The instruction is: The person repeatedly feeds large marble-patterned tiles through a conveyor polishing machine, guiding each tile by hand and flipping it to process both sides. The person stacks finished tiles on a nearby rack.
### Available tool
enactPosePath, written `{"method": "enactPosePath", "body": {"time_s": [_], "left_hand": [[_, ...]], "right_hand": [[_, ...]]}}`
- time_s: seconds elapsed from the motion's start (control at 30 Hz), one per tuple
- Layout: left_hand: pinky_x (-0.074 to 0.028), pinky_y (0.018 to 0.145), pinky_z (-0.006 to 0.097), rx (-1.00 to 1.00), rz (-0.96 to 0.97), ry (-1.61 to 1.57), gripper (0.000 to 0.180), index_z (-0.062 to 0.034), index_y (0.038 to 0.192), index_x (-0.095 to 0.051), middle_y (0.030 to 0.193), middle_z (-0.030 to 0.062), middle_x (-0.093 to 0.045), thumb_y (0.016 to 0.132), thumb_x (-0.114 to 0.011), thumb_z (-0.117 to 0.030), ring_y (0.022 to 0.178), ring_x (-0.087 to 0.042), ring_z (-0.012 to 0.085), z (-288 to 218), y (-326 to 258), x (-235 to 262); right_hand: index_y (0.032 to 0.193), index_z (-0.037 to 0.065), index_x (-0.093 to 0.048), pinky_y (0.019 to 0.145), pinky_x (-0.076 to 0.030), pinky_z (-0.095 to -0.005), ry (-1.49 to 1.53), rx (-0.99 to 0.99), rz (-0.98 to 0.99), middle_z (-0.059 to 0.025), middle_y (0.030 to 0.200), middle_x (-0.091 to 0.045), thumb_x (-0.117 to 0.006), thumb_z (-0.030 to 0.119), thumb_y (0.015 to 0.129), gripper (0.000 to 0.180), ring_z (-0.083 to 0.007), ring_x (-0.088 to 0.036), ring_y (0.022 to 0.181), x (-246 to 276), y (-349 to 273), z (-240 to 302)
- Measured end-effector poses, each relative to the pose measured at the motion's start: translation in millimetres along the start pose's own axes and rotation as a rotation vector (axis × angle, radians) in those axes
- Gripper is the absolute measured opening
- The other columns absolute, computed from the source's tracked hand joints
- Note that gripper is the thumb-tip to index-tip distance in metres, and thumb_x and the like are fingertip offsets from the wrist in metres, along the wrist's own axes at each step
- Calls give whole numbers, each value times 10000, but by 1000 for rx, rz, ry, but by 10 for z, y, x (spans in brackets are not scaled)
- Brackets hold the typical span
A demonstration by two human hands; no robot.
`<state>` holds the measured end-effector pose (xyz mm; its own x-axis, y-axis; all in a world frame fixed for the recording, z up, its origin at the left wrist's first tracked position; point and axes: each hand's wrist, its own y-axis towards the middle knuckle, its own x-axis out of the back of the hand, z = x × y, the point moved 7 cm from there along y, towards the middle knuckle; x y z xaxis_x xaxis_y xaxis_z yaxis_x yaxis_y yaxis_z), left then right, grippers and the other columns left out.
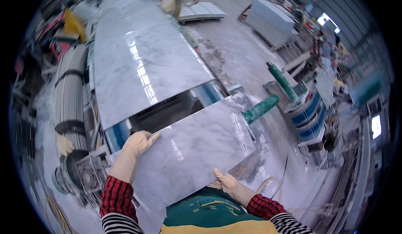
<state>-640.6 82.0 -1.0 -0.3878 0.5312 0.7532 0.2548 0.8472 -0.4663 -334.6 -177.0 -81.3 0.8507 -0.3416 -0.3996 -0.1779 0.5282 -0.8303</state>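
Clock directions are taken from the small slab at your centre, 12 being away from you.

Item: small slab [192, 150], white-grey marble, polished, rectangular; directly in front of you, its near edge above your green apron [197, 211] at 6 o'clock.

Item: your left hand [136, 146], cream glove, red-checked cuff; at 9 o'clock, on the far-left edge of the small slab. Fingers bent at that edge; the underside is hidden, so you cannot tell whether they grip.

Item: your right hand [230, 183], matching glove and cuff; between 4 and 5 o'clock. Fingers gripping the near edge of the small slab, thumb on top, the others below.

Item: large slab [142, 66], similar marble, lying flat at 11 o'clock. A dark gap separates it from the small slab, with blue rails [116, 137] showing at either end.

Item: green roller [260, 108], at 2 o'clock, just beside the small slab; contact unclear. Second green roller [282, 81], same direction, farther out.

Item: grey ribbed bundle [71, 91], dark-banded, at 10 o'clock.

Item: loose cream glove [65, 144], at 9 o'clock.

Item: pale block stack [270, 22], at 1 o'clock.
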Motion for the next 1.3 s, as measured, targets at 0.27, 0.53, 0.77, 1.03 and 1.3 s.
{"method": "enactPosePath", "body": {"time_s": [0.27, 0.53, 0.77, 1.03, 1.3], "left_hand": [[-511, 773, 480, 9, -210, 95, 595, 23, 891, -742, 858, 271, -690, 926, -609, -556, 863, -677, 447, -534, -474, 310], [-390, 614, 414, -58, -308, 51, 638, 25, 741, -580, 618, 129, -496, 930, -604, -584, 616, -484, 239, -2106, -158, 308], [-512, 813, 394, -115, -274, 52, 722, -11, 1061, -750, 899, 160, -750, 975, -506, -685, 916, -719, 279, -4062, 847, -712], [-478, 1024, 402, -183, -25, -112, 733, 0, 1223, -720, 1168, 228, -739, 1021, -442, -647, 1172, -672, 348, -6061, 1518, -2939], [-489, 975, 382, -112, 147, 61, 853, -49, 1270, -713, 1124, 174, -740, 977, -385, -780, 1109, -670, 295, -6988, 1780, -3869]], "right_hand": [[1199, -48, -662, 813, -555, -344, 85, 63, 19, -81, 1041, -719, -718, 390, 998, 485, -185, -687, 955, 482, -15, -148], [1279, -40, -651, 860, -511, -348, 63, 653, -5, -79, 1118, -715, -802, 434, 923, 612, -176, -652, 986, 1187, -745, 1272], [1256, -49, -654, 860, -535, -308, 318, 1050, -221, -92, 1136, -708, -805, 289, 923, 498, -173, -663, 960, 3192, -923, 2683], [1277, -21, -642, 928, -524, -363, 416, 985, -708, -120, 1176, -688, -805, 308, 896, 530, -185, -639, 1051, 5808, -1798, 3374], [1494, -78, -452, 1054, -464, -379, 587, 771, -856, -196, 1416, -584, -840, 325, 833, 866, -262, -564, 1307, 7079, -1905, 3254]]}}
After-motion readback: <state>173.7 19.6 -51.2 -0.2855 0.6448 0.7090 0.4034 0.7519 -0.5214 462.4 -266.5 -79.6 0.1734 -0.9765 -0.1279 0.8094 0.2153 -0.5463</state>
